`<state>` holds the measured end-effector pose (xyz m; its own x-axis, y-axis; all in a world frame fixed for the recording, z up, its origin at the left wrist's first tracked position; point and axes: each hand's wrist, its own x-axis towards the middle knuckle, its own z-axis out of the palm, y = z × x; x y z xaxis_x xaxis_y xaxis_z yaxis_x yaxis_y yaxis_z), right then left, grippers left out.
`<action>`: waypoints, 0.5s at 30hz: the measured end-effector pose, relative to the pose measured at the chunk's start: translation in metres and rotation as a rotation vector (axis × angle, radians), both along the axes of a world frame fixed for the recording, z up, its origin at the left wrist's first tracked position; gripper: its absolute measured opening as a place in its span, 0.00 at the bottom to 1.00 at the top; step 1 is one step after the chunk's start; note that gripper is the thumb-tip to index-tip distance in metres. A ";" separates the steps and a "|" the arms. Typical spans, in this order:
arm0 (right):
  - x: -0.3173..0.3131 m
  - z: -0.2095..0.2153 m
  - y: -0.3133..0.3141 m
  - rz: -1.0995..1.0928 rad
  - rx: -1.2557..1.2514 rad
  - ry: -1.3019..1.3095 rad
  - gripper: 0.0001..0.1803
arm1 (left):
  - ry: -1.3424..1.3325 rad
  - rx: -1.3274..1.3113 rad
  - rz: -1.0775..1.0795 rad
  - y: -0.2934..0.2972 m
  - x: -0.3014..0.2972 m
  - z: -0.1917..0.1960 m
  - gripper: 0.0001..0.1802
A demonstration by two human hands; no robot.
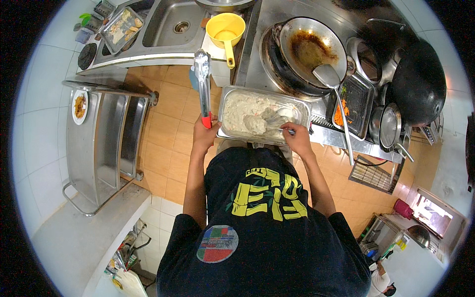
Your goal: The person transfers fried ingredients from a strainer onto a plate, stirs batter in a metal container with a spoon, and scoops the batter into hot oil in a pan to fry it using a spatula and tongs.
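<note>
Tiled floor (168, 123) is overhung by the tray (247, 138), likely heavy, best rim-held. Tongs (203, 84) are clenched in left hand (203, 136), spoon (278, 119) in right hand (298, 138).

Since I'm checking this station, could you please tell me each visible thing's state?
Left hand: gripping tongs
Tongs: held by their red end
Right hand: gripping metal utensil
Metal utensil: dipped in pale mixture
Metal tray: uncovered, holding the mixture
Wok: uncovered, brown-stained inside
Spatula: lying over the wok's edge
Yellow dipper: upright
White plate: holding food
Black tray: holding orange shreds
</note>
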<state>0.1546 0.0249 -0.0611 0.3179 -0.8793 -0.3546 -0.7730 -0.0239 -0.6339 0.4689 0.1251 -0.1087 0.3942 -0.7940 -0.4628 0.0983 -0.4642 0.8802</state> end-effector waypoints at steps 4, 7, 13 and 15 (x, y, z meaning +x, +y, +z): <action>-0.012 0.011 -0.003 -0.032 -0.013 -0.195 0.10 | -0.003 -0.016 0.037 0.001 -0.003 0.008 0.21; -0.022 0.033 -0.013 -0.034 0.026 -0.208 0.10 | -0.013 -0.015 0.003 0.000 -0.001 0.010 0.21; -0.024 0.082 -0.026 -0.026 -0.023 -0.251 0.10 | -0.029 0.051 -0.045 -0.004 0.004 0.023 0.20; -0.023 0.079 -0.030 -0.002 -0.038 -0.223 0.10 | -0.030 0.063 -0.054 -0.006 0.005 0.026 0.20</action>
<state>0.1318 -0.0052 0.0184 0.3828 -0.8916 -0.2418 -0.6137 -0.0498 -0.7880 0.4736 0.1194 -0.0828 0.3665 -0.7842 -0.5007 0.0457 -0.5223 0.8515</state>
